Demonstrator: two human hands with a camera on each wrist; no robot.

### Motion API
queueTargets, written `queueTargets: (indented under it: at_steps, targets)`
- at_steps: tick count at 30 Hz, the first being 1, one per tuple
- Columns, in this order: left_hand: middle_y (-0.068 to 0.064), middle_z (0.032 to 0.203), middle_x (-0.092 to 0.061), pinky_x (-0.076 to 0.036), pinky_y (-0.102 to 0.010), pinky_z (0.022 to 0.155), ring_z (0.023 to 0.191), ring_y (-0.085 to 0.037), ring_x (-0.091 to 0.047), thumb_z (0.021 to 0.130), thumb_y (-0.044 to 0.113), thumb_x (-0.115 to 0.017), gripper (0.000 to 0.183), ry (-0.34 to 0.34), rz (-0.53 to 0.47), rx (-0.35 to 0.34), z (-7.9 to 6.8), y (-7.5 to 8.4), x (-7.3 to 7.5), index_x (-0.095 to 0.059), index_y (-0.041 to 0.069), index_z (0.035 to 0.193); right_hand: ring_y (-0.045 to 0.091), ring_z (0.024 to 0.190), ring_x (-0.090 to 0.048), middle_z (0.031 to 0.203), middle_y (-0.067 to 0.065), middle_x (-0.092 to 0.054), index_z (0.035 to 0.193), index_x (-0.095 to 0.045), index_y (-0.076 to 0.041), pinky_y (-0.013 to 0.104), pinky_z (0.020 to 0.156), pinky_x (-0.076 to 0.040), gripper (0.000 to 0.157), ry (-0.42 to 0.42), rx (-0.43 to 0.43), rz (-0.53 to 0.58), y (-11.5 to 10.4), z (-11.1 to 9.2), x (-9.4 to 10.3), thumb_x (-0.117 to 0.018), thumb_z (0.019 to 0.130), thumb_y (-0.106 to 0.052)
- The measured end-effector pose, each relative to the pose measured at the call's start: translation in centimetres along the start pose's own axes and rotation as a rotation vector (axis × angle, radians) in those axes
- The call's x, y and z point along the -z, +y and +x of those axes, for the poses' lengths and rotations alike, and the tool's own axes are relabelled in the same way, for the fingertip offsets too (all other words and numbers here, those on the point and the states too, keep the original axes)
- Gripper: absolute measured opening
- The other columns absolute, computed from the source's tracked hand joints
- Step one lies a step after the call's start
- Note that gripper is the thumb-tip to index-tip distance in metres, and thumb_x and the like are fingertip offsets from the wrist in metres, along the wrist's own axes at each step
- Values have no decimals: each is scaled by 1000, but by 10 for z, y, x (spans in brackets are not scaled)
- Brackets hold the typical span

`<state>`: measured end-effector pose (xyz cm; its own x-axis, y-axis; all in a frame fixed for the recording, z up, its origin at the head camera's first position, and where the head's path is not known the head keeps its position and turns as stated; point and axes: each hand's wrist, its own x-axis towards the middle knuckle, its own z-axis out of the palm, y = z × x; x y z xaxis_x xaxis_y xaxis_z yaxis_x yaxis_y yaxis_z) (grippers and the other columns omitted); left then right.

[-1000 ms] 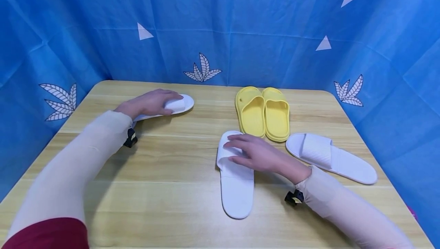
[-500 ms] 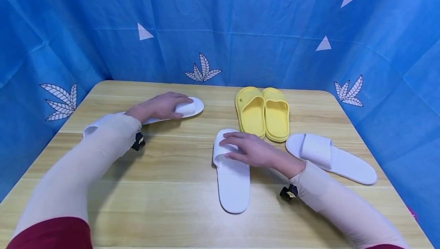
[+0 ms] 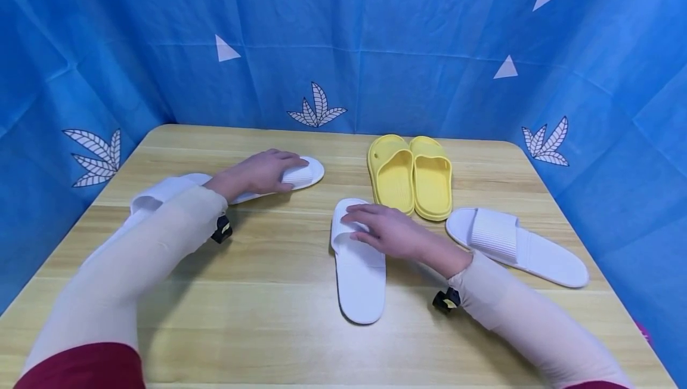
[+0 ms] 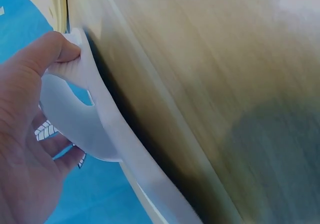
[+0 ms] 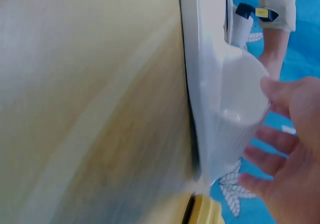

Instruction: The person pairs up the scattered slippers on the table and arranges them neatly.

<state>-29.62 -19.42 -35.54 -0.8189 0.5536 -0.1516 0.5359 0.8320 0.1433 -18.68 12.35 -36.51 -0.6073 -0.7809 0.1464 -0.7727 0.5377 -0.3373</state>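
In the head view, my left hand [image 3: 263,172] lies over the ribbed strap of a white slipper [image 3: 313,171] at the back left. The left wrist view shows the thumb [image 4: 60,52] on the strap's near side and fingers beyond, pinching it. My right hand [image 3: 389,231] holds a second white slipper [image 3: 361,281] by its strap, toe pointing to the back. Thumb and fingers sit across that strap [image 5: 240,99] in the right wrist view. Both slippers lie sole down, apart from each other. The heel of the left one is partly hidden by the hand.
Beside the right-hand slipper, a pair of yellow clogs [image 3: 413,180] stands at the back. Another white slipper [image 3: 517,249] lies slantwise at the right. One more white slipper [image 3: 155,195] is partly under my left forearm. Blue curtain [image 3: 354,49] borders the wooden table [image 3: 257,317].
My left hand and its slipper have slid right and slightly nearer. The right hand and its slipper have shifted left and slightly back. More of the slipper under the left forearm shows.
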Motion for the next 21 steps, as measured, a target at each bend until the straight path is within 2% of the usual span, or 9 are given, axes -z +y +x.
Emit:
queueTargets:
  at_steps: [4,7,12,18,21]
  targets:
    - [-11,153,-37,-24,-58,112,139,-40,-30,90,39,-67,68,-11,-2,15,2,1,-3,-40,26,151,28,125,-54,135,13,-57,131,-61,-13,42,105,-43,39,34,-32,-87,-13,0,-2,-61,98,-33]
    - [-11,153,-36,-25,-59,112,139,-40,-29,90,44,-67,69,-12,-10,1,3,0,-4,-41,26,150,30,127,-51,136,15,-56,134,-59,-13,44,107,-40,45,34,-74,-145,-24,-1,-5,-61,97,-39]
    - [-12,155,-33,-23,-59,113,141,-39,-25,89,51,-66,71,-14,-29,-58,2,-5,-4,-40,26,150,35,125,-50,137,18,-52,136,-56,-14,47,106,-39,53,53,-110,-236,-37,1,-14,-62,94,-45]
    - [-11,158,-28,-20,-58,114,144,-36,-22,91,50,-64,70,-33,-61,-120,0,-14,-5,-38,26,152,38,114,-56,131,21,-54,132,-57,-11,47,106,-40,57,99,-116,-364,-42,7,-25,-62,92,-51]
    - [-11,159,-26,-20,-59,114,145,-36,-20,92,50,-62,71,-59,-68,-129,-2,-16,-5,-35,27,153,37,111,-57,128,20,-56,129,-57,-10,46,103,-42,57,119,-120,-402,-42,10,-29,-61,92,-54]
